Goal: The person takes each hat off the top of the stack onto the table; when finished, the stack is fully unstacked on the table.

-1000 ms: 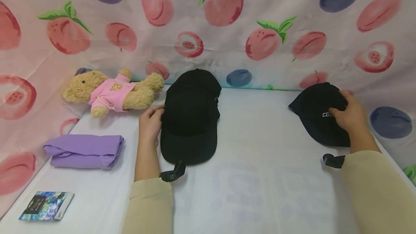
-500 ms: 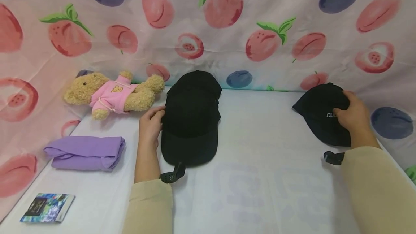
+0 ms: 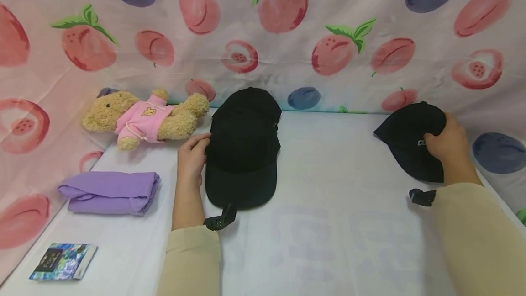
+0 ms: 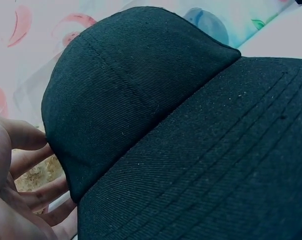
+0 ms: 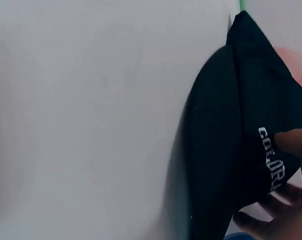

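Note:
My left hand (image 3: 191, 161) holds the left side edge of a plain black baseball cap (image 3: 242, 145), whose brim points toward me. In the left wrist view the thumb meets the edge of the cap (image 4: 126, 85) while the other fingers go behind it. A second black shape, apparently another cap (image 3: 251, 97), shows behind the first; the overlap hides most of it. At the right, my right hand (image 3: 449, 143) grips a black cap (image 3: 404, 134) with white lettering. Its thumb presses the front by the letters of that cap (image 5: 260, 100), fingers on the far side.
A teddy bear (image 3: 144, 120) in a pink top lies at the back left. In front of it are a folded purple cloth (image 3: 108, 193) and a small box with a blue floral pattern (image 3: 63, 261). A fruit-print curtain (image 3: 287, 58) borders the white table (image 3: 320, 186).
My right hand has shifted slightly to the right with the lettered cap. The left hand keeps its place on the plain black cap.

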The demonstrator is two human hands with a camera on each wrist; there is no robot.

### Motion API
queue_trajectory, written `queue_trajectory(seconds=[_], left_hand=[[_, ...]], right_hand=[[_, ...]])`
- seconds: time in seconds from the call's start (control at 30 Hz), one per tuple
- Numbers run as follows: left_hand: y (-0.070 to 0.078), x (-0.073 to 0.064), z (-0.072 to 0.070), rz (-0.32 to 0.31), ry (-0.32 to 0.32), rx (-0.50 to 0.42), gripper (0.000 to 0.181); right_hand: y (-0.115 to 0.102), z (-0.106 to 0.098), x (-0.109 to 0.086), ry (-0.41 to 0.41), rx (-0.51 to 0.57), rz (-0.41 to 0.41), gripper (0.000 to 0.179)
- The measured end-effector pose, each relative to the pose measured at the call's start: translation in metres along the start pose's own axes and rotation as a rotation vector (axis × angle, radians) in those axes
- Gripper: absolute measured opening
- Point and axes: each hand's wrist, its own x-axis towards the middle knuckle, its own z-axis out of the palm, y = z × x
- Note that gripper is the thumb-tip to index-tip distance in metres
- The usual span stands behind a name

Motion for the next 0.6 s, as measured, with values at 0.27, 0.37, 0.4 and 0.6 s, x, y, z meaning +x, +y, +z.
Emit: queue_trajectory(seconds=[0.27,0.37,0.4,0.6], left_hand=[[0.0,0.002,0.001,0.008,0.009,0.001,0.035],[-0.001,0.003,0.001,0.006,0.013,0.0,0.034],[-0.001,0.003,0.001,0.005,0.012,0.0,0.034],[-0.003,0.003,0.002,0.023,0.022,0.016,0.034]], right_hand=[[-0.015,0.002,-0.007,0.026,0.078,0.117,0.082],[-0.026,0.001,-0.012,0.061,0.109,0.151,0.08],[-0.03,0.002,-0.014,0.083,0.12,0.16,0.08],[-0.061,0.008,-0.027,0.198,0.23,0.154,0.076]])
